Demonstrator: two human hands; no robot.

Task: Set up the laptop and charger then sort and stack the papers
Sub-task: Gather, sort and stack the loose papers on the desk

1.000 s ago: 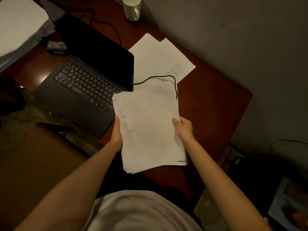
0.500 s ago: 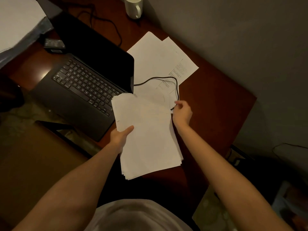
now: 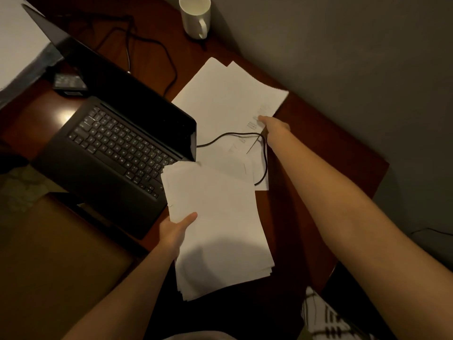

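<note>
My left hand (image 3: 177, 232) grips a stack of white papers (image 3: 218, 229) by its left edge, thumb on top, above the desk's near edge. My right hand (image 3: 274, 126) reaches forward and pinches the right edge of a loose printed sheet (image 3: 228, 99) lying on the desk; that edge is lifted. An open black laptop (image 3: 117, 143) sits left of the sheets. A thin black charger cable (image 3: 232, 135) runs from the laptop's right side in a loop over the loose sheets. A black charger brick (image 3: 69, 85) lies behind the laptop at the left.
A white mug (image 3: 196, 17) stands at the back of the red-brown desk (image 3: 318, 148). More cable (image 3: 147, 45) coils behind the laptop screen. A pile of white paper (image 3: 17, 42) lies at the far left. A grey wall borders the desk's right side.
My right hand let go of the stack, moved forward past the cable and took hold of the loose sheet's right edge. My left hand now holds the stack alone.
</note>
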